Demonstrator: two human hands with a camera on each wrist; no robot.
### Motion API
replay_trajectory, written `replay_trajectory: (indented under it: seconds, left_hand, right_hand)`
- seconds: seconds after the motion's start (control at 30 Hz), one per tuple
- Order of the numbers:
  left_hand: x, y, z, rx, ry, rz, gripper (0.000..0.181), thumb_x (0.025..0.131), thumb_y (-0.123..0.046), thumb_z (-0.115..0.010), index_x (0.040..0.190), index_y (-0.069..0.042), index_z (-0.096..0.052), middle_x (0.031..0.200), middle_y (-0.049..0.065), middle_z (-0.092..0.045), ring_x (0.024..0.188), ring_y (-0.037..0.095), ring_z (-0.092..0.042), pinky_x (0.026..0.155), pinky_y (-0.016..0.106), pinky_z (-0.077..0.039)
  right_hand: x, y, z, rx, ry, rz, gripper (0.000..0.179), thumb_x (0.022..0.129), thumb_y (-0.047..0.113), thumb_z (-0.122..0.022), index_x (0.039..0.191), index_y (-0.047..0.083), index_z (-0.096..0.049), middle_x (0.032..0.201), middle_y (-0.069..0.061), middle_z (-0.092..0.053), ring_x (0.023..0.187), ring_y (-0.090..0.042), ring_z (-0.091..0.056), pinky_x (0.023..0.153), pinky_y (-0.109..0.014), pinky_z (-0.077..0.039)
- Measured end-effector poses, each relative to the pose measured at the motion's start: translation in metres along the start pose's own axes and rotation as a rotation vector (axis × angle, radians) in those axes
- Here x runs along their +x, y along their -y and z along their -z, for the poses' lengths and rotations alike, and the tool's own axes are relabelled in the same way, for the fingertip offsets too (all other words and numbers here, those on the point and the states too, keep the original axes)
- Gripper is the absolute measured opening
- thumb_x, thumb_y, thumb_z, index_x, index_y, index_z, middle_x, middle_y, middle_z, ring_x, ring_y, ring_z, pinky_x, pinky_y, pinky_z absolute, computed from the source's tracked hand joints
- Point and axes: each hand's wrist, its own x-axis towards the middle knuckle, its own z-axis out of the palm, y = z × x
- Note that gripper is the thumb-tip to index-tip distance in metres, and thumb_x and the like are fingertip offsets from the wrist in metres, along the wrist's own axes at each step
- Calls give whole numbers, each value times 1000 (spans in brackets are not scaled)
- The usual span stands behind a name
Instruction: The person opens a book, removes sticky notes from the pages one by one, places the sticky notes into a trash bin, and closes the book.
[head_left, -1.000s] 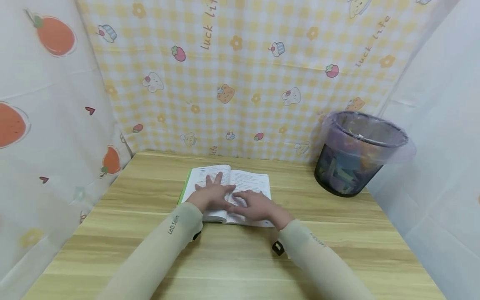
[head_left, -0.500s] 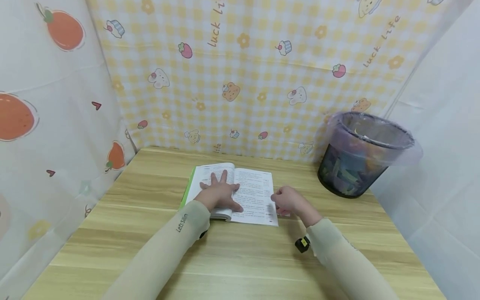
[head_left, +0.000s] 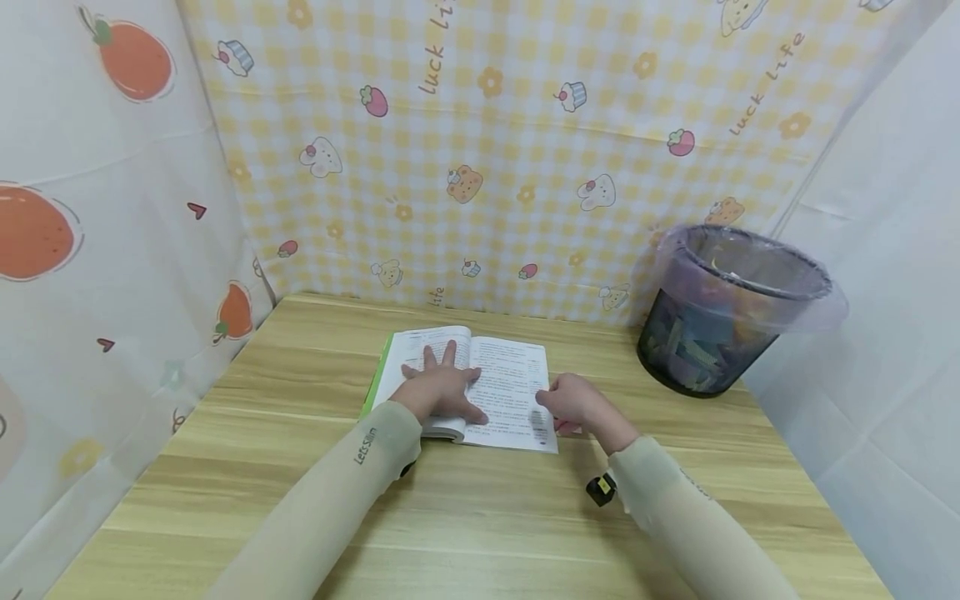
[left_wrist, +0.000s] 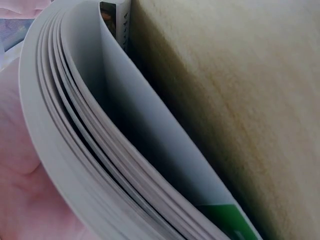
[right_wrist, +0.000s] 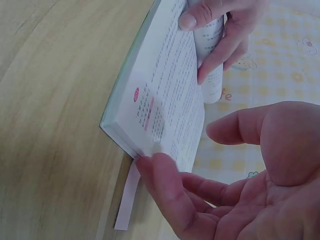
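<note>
An open book (head_left: 510, 383) with printed pages and a green cover edge lies on the table. My left hand (head_left: 442, 390) rests flat across its left page and gutter with spread fingers. In the left wrist view, the curved page edges (left_wrist: 107, 145) stand beside that hand. My right hand (head_left: 579, 402) is at the book's right edge. In the right wrist view, its bent fingers touch the page edge while the thumb stays apart from them. A pale pink strip (right_wrist: 127, 197) sticks out from beneath the book, below those fingertips.
A dark bin (head_left: 686, 342) with a translucent purple liner stands at the table's back right. Patterned cloth (head_left: 510, 158) hangs behind the wooden table (head_left: 480, 525), with pale cloth on both sides.
From near the gutter, my right hand has moved right to the page's outer edge, its fingers more bent now. My left hand stays spread on the book. The view has shifted slightly.
</note>
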Motion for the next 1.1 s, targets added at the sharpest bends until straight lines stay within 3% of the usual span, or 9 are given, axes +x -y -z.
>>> replay_trajectory:
  seconds: [0.17, 0.4, 0.57, 0.67, 0.73, 0.8, 0.87, 0.97, 1.1]
  left_hand:
    - [-1, -1, 1, 8, 1, 3, 94, 87, -62, -86, 167, -33, -48, 185, 18, 10, 165, 62, 12, 121, 93, -4]
    - [-1, -2, 1, 13, 4, 9, 92, 88, -62, -86, 167, -34, -48, 186, 18, 9, 165, 62, 11, 122, 93, -5]
    - [1, -2, 1, 9, 5, 15, 92, 88, -62, -85, 167, -34, -48, 186, 17, 9, 165, 62, 12, 122, 92, -5]
    - [0, -2, 1, 5, 8, 16, 92, 88, -62, -85, 167, -34, -48, 186, 17, 10, 165, 62, 12, 122, 92, -4]
    - [1, -3, 1, 7, 9, 15, 92, 88, -62, -85, 168, -34, -48, 186, 18, 9, 165, 62, 12, 122, 92, -4]
    - [0, -3, 0, 0, 10, 17, 93, 88, -62, -86, 168, -33, -47, 186, 18, 9, 165, 62, 12, 122, 92, -3]
    - [0, -3, 0, -6, 12, 18, 93, 88, -62, -86, 168, -33, -47, 186, 17, 10, 165, 62, 13, 122, 92, -2]
    - [0, -1, -1, -19, 16, 20, 94, 87, -62, -86, 168, -33, -46, 185, 17, 11, 165, 61, 14, 122, 91, -1]
    - [1, 1, -2, -30, 18, 19, 96, 87, -63, -86, 169, -35, -45, 185, 16, 13, 165, 61, 15, 122, 92, -1]
  right_hand:
    - [1, -3, -1, 9, -9, -14, 28, 108, 27, -62, 87, 8, -62, 76, -6, -63, 62, -14, -59, 59, -25, -60]
    - [2, -4, -1, -13, -31, 0, 42, 106, 27, -63, 68, 17, -47, 71, 0, -56, 63, -13, -56, 60, -24, -58]
    - [3, -3, 0, -39, -37, 25, 46, 105, 27, -62, 64, 18, -46, 62, 4, -51, 56, -11, -47, 56, -23, -44]
    - [5, -2, 1, -10, -52, 37, 35, 106, 28, -60, 75, 11, -54, 68, -1, -56, 60, -14, -49, 60, -27, -41]
    - [5, -2, 2, 30, -71, 47, 30, 106, 28, -58, 99, 0, -66, 86, -8, -66, 74, -18, -58, 69, -29, -48]
    - [7, -2, 1, 86, -88, 55, 43, 107, 29, -57, 130, -7, -64, 111, -17, -71, 92, -22, -65, 82, -33, -54]
    - [7, -3, 0, 156, -105, 79, 57, 108, 28, -55, 152, -9, -52, 133, -23, -67, 106, -26, -70, 90, -37, -58]
    - [10, -4, -2, 310, -120, 122, 54, 111, 26, -51, 154, -6, -50, 133, -24, -67, 104, -29, -72, 83, -35, -60]
    - [15, -5, -5, 565, -98, 179, 46, 116, 27, -44, 146, -4, -57, 110, -15, -68, 87, -21, -69, 71, -28, -57]
